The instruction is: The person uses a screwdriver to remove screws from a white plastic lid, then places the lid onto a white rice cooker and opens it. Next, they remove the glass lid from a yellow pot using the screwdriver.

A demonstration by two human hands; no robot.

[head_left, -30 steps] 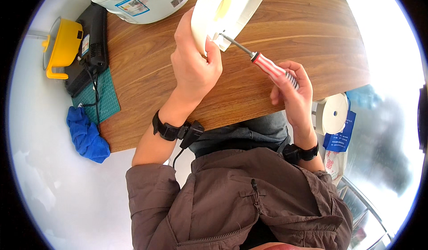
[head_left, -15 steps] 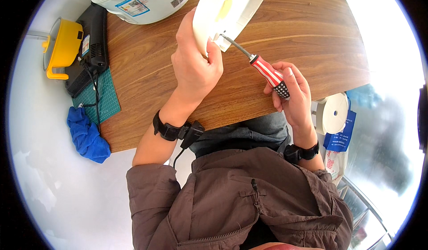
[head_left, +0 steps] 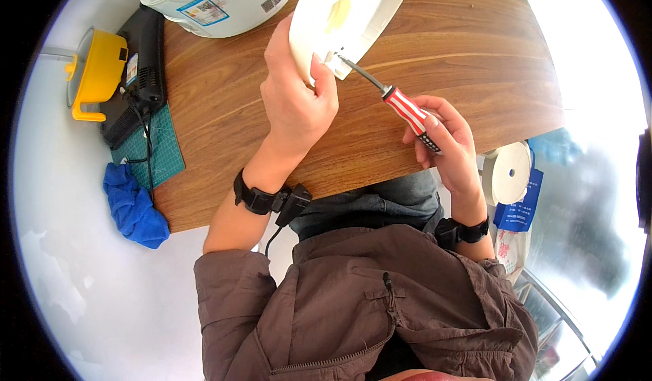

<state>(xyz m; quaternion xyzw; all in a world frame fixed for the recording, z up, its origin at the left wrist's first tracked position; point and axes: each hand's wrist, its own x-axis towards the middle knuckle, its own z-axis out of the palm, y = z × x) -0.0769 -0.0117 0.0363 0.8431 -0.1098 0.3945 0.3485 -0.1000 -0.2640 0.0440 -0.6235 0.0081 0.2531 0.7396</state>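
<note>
My left hand [head_left: 299, 85] is closed on the rim of a white oval plastic cover [head_left: 370, 17], tilted up above the table. A pale yellow patch shows on the cover's inner side. In my right hand [head_left: 445, 136] is a screwdriver [head_left: 405, 109] with a red and white striped handle and a dark, star-dotted end. Its metal shaft points up and left, and the tip meets the small fitting at the cover's near end. Whether a screw sits under the tip is too small to tell.
A white rice cooker [head_left: 221, 4] stands at the back left of the wooden table [head_left: 475, 62]. Left of it are a yellow pot [head_left: 102, 68], a black device [head_left: 146, 75] with a cable, a green cutting mat [head_left: 166, 143] and a blue cloth [head_left: 132, 208]. A white spool [head_left: 509, 174] is at the right.
The screwdriver's handle has turned in my right hand, and fewer of its stars show. The cover has shifted slightly left with my left hand.
</note>
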